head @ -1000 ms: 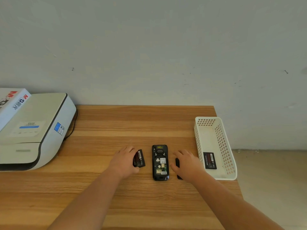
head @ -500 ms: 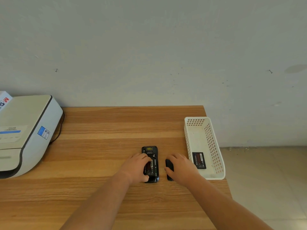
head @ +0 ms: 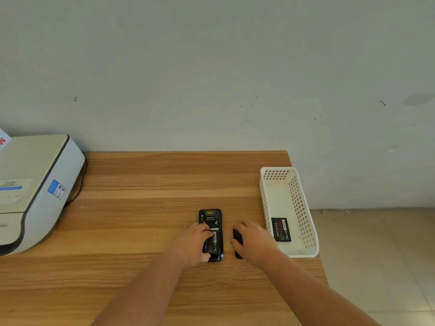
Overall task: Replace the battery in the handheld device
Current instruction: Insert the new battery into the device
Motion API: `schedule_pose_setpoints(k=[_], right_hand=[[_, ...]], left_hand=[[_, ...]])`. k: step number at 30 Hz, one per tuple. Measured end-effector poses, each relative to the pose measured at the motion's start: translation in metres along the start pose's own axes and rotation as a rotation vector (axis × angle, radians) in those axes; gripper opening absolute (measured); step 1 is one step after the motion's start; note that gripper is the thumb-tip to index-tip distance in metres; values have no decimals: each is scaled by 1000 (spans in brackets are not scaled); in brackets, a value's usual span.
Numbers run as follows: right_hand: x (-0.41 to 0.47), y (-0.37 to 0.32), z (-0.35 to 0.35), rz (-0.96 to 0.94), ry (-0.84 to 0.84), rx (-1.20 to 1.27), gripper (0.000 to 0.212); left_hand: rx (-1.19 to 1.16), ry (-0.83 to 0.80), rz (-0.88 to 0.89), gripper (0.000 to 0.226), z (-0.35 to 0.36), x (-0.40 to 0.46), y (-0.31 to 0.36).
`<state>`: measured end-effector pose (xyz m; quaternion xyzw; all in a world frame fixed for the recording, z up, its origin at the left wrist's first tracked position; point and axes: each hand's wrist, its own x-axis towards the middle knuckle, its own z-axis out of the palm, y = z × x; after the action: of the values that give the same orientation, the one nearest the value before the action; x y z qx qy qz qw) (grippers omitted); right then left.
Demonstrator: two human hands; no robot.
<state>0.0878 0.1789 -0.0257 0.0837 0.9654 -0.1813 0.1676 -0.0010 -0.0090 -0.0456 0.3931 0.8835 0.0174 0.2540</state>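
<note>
Mostly hidden under the right hand (head: pixel 255 243): small black cover (head: pixel 237 238). Cut off by the left edge: white-grey printer (head: pixel 35 184). Too small to read: labels on black battery (head: pixel 281 229) in white perforated plastic basket (head: pixel 303 208)
</note>
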Motion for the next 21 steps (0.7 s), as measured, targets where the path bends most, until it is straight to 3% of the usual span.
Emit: schedule_pose_setpoints(k=[14,21], right_hand=[[-2,-3,12,-12,0,-8,46],[-3,-17,23,-242,-148,-152,55]], left_hand=[[28,122,-60,58,15,-5,-1],[19,159,17,43,10,-26,-11]])
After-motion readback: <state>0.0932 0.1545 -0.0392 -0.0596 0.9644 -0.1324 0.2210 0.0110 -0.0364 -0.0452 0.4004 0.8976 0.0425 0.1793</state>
